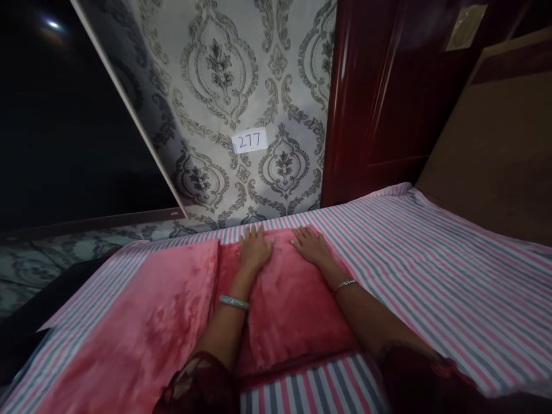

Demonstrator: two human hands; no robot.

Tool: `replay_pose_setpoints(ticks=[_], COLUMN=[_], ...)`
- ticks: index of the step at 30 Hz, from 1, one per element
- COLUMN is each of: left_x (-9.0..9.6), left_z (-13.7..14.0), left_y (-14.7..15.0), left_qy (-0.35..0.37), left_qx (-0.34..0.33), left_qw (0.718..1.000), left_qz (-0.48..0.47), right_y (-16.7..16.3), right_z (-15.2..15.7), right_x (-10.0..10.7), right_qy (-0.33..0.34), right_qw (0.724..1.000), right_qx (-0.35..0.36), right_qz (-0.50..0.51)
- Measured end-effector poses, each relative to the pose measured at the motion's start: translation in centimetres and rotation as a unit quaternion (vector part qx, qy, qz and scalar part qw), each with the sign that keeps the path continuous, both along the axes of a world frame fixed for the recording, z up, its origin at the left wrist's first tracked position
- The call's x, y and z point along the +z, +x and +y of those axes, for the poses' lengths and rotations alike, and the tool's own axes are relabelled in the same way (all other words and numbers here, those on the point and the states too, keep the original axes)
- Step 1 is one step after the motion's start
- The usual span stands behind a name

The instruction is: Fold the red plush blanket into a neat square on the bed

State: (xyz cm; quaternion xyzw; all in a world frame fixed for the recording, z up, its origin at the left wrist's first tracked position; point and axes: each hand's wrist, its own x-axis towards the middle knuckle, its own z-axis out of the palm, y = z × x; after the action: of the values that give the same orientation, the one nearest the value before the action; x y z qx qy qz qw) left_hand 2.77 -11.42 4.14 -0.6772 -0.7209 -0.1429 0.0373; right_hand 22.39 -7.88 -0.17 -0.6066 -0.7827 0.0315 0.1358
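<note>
Flat and open, both hands press on a red velvety pillow [284,299] lying on the striped bed sheet [431,270]: the left hand [255,248] and right hand [311,244] rest palms down near its far edge, neither grip closed on anything (each wrist wears a bracelet). Just left of the left hand lies a second red pillow [146,322]. Beyond the fingertips, patterned wallpaper carries a label [249,140] reading 277.

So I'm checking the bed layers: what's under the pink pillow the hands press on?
Both hands, left and right, lie flat on the pillow. The striped sheet shows around it; what lies directly beneath is covered.
</note>
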Motion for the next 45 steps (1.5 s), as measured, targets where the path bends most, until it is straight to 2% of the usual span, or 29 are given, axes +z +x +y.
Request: replay_pose_setpoints(ticks=[3, 5, 8, 14, 17, 19, 21, 23, 25, 27, 29, 31, 33, 36, 40, 42, 45], left_x=[-2.0, -2.9, -3.3, -1.5, 0.4, 1.6, 2.2, 1.7, 0.2, -1.7, -3.4, -4.2, -4.2, -3.0, -1.2, -1.2, -2.5], left_z=[-1.0, -1.3, -1.2, -1.0, -1.3, -2.5, -4.7, -7.6, -10.5, -12.6, -13.5, -13.5, -13.1, -12.9, -14.6, -16.2, -18.3], left_y=[0.3, 0.1, -0.2, -0.7, -0.7, -0.2, 0.7, 1.8, 2.7, 3.0, 3.0, 2.8, 2.7, 2.6, 2.5, 2.3, 1.9], left_qy=[-0.060, -0.063, -0.058, -0.132, -0.161, -0.168, -0.150, -0.115, -0.093, -0.080, -0.065, -0.054, -0.054, -0.072, -0.098, -0.068, -0.036], left_qx=[-0.019, -0.015, -0.016, -0.022, -0.035, -0.038, -0.062, -0.115, -0.166, -0.187, -0.187, -0.181, -0.181, -0.192, -0.211, -0.241, -0.290], left_qw=[0.998, 0.997, 0.998, 0.991, 0.986, 0.985, 0.987, 0.986, 0.980, 0.976, 0.976, 0.977, 0.977, 0.975, 0.970, 0.966, 0.952], left_qz=[0.030, 0.037, 0.035, 0.000, -0.003, -0.002, 0.011, 0.037, 0.061, 0.077, 0.091, 0.101, 0.103, 0.091, 0.070, 0.073, 0.088], right_y=[0.0, 0.0, 0.0, 1.3, 3.1, 4.4, 5.3, 5.9, 6.0, 5.9, 5.8, 5.7, 5.8, 5.9, 5.8, 5.4, 4.8], right_z=[0.0, -0.1, -0.2, -1.6, -4.4, -7.1, -9.9, -12.4, -14.0, -14.9, -15.1, -15.0, -14.9, -14.8, -15.9, -17.2, -19.3], right_x=[0.0, 0.0, 0.5, 3.0, 3.8, 3.6, 2.7, 1.4, 0.2, -0.8, -1.3, -1.4, -1.2, -0.6, 0.6, 0.8, 0.2], right_qy=[-0.006, -0.012, -0.027, -0.071, -0.069, -0.054, -0.036, -0.025, -0.022, -0.017, -0.009, -0.006, -0.007, -0.020, -0.033, -0.009, 0.022], right_qw=[1.000, 1.000, 0.999, 0.997, 0.998, 0.999, 0.999, 0.999, 0.999, 0.999, 0.999, 0.999, 0.999, 0.999, 0.999, 0.999, 0.998], right_qx=[0.003, 0.005, 0.008, 0.006, -0.002, 0.003, 0.013, 0.024, 0.028, 0.026, 0.024, 0.024, 0.024, 0.027, 0.013, 0.015, 0.039], right_qz=[0.004, 0.008, 0.014, 0.014, 0.008, -0.001, -0.015, -0.028, -0.033, -0.029, -0.025, -0.025, -0.024, -0.021, -0.027, -0.029, -0.044])
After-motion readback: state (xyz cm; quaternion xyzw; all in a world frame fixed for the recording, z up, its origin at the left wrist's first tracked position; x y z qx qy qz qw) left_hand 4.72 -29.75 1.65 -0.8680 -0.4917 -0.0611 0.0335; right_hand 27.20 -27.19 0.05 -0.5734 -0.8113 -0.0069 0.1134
